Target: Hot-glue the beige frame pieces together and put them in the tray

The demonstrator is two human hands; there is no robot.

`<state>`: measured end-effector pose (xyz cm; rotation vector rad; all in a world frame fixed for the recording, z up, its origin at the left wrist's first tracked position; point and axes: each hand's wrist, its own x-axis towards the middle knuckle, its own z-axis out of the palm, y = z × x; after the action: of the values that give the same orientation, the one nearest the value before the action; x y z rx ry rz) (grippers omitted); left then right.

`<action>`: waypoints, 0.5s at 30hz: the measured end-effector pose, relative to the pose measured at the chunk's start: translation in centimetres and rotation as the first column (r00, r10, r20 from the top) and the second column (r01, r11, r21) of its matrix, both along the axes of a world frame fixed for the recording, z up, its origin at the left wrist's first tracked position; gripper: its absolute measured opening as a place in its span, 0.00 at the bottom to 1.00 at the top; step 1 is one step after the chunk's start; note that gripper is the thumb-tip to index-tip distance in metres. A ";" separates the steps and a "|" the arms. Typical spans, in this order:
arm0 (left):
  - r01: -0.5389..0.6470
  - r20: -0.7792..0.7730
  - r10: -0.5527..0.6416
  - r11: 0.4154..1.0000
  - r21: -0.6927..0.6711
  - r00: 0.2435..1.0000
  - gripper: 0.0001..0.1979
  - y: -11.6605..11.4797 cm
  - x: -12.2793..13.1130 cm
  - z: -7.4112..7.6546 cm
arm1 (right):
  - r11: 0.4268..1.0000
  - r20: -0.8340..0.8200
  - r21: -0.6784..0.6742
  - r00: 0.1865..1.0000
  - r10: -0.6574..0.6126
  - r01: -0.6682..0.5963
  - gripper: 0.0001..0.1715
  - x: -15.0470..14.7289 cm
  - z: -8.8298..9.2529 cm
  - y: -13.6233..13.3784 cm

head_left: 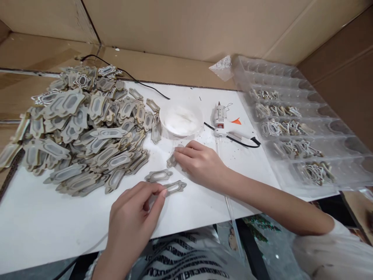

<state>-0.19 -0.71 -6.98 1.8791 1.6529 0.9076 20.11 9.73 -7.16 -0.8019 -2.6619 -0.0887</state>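
Observation:
My left hand (134,217) pinches the end of a flat grey-beige frame piece (175,187) lying on the white board (43,217). A second frame piece (159,175) lies just beyond it. My right hand (198,161) rests palm down on the board, fingers curled over another frame piece (171,161) at its fingertips. To the left rises a big heap of the same frame pieces (84,128).
A white bowl (181,116) stands behind my right hand, with a white glue gun (221,120) and its black cable (140,83) next to it. A clear compartment tray (303,128) holding several ornate pieces lies at right. Cardboard walls surround the board.

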 end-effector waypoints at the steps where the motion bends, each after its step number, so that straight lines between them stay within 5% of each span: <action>1: -0.005 -0.012 0.005 1.000 -0.002 1.000 0.09 0.1 0.2 0.2 | 1.000 0.001 0.007 1.000 -0.001 0.001 0.17 0.1 0.0 -0.1; 7: 0.009 -0.028 -0.011 0.998 -0.069 1.000 0.09 0.8 0.9 1.0 | 0.998 0.049 0.070 0.999 0.001 -0.004 0.17 0.6 -0.1 -0.5; 15: 0.048 -0.046 -0.058 0.980 -0.192 0.997 0.12 1.5 0.5 1.5 | 0.999 0.141 -0.017 0.989 0.044 -0.042 0.23 1.4 0.6 -0.6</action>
<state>0.34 0.75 -5.43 1.8195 1.6487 0.6589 21.54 9.08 -6.58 -0.7685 -2.8139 -0.1205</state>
